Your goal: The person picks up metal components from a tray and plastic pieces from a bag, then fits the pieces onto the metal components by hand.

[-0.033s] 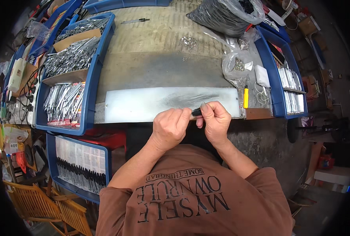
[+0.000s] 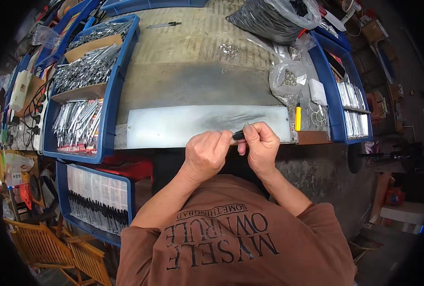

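A small black piece (image 2: 238,136), its kind not clear, is pinched between both hands over the front edge of the white board (image 2: 164,126). My left hand (image 2: 206,151) is closed, with thumb and fingers pressed together at the piece's left end; whatever sits inside that grip is hidden. My right hand (image 2: 262,148) holds the right end between thumb and fingers. Dark smudges (image 2: 231,118) mark the board just beyond the hands. A yellow-handled screwdriver (image 2: 298,118) lies right of the board.
On the left stands a blue crate (image 2: 111,95) of slim metal parts; below it, another blue crate (image 2: 132,205) holds black-topped pieces in a row. Small metal bits (image 2: 228,52), a bag of black parts (image 2: 269,24) and a blue tray (image 2: 333,95) are further right.
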Tool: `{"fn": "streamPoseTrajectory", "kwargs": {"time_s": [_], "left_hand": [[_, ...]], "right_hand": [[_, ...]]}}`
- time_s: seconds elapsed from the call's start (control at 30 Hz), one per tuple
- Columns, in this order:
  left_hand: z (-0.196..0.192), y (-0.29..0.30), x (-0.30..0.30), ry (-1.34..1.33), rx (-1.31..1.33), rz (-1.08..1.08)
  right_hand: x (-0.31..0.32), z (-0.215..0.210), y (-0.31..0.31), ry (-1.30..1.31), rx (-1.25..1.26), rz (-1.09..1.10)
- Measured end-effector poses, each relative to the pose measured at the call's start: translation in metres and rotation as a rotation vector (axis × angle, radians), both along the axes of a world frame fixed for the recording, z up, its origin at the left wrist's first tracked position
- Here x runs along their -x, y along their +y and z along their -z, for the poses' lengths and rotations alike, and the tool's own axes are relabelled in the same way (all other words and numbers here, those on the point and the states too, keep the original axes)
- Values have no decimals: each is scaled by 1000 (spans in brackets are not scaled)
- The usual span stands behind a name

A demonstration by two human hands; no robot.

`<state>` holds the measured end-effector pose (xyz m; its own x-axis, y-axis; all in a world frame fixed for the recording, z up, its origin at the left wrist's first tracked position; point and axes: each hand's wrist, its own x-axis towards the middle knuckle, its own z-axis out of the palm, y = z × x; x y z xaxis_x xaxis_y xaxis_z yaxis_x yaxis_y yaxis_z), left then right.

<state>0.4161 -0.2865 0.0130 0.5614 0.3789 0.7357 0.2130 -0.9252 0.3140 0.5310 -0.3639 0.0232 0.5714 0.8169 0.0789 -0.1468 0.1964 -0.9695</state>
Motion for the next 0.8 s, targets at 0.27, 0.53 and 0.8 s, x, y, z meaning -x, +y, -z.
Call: {"fn": "streamPoseTrajectory", "kwargs": {"time_s": [0.27, 0.53, 0.8], "left_hand": [[0, 4, 0, 107, 149, 33], [-4, 10, 3, 68, 184, 47], [-5, 9, 6, 96, 230, 72]], "right_hand": [[-9, 3, 2, -149, 57, -2], [-27, -9, 1, -432, 139, -203], [-44, -14, 6, -1081, -53, -307]]}}
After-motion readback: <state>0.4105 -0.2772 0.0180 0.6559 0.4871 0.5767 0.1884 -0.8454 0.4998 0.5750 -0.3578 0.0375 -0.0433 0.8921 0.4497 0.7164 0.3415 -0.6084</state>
